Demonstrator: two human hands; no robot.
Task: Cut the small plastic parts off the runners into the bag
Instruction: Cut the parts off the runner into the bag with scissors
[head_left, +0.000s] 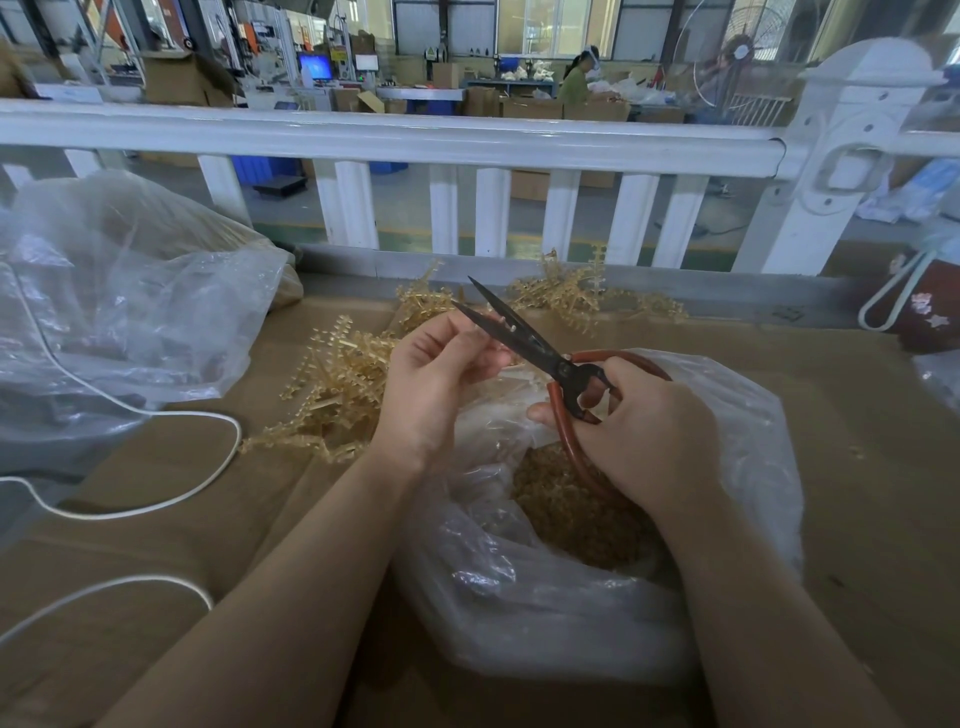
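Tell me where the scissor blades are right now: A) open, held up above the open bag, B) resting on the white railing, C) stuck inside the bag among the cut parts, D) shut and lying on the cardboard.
A: the right hand grips the red handles of the scissors, blades spread apart at the left hand, above the open bag.

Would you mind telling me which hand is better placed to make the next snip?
Right hand: it grips the open scissors above the bag; the left hand only pinches something small at the blades.

A factory floor: machines (332, 57), stacked cartons (535, 106) and a worker (576, 78) beyond a white railing (395, 137).
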